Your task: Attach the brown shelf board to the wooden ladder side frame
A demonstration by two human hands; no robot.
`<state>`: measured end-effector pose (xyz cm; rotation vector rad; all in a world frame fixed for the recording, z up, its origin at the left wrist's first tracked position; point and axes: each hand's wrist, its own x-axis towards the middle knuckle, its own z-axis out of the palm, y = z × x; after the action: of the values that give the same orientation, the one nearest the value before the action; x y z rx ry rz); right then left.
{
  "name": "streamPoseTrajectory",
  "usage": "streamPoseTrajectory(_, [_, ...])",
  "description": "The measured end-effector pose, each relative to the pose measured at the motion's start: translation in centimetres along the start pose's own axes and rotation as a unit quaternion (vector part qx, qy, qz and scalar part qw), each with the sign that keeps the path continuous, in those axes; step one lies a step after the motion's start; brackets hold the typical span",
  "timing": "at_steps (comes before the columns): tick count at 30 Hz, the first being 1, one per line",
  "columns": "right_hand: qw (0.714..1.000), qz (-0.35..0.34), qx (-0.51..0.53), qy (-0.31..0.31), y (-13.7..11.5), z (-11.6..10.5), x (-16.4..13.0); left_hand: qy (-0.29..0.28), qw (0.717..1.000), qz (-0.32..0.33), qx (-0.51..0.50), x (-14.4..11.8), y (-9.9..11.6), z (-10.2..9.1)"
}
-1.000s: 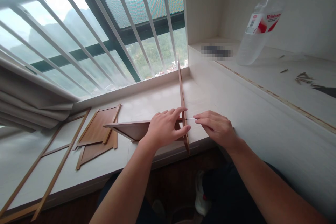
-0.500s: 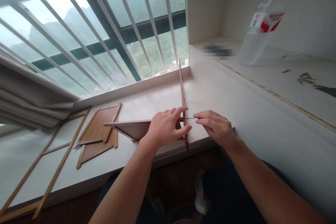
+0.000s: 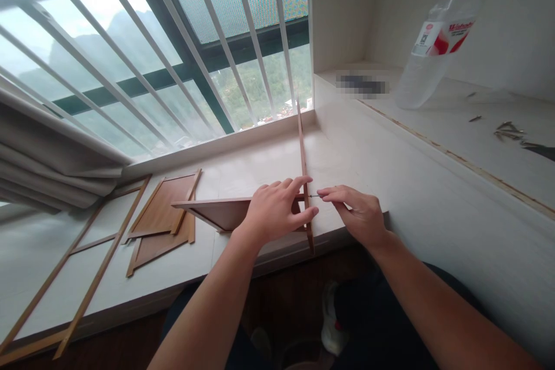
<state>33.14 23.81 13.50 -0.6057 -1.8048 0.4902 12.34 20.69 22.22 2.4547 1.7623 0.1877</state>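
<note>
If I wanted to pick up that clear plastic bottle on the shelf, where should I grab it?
Probably around the body of the bottle, at or just below its red and white label, coming from the open front of the shelf. The wall stands close behind it, and the round, wide body there gives fingers room to wrap around. It looks tilted in this wide view.
</note>
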Motion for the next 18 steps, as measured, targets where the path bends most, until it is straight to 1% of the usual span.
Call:
streamPoseTrajectory(5, [0.997,0.077,0.007,0.020,-0.7,0.2,0.1,0.001,1.000,0.000,0.001,0.0,0.0,0.0])
streamPoseTrajectory(10, [0.981,0.177,0.073,0.022,-1.1,0.2,0.2,0.002,1.000,0.001,0.006,0.0,0.0,0.0])
streamPoseTrajectory(18, [0.949,0.251,0.191,0.023,-1.0,0.1,0.5,-0.001,1.000,0.002,0.006,0.0,0.0,0.0])
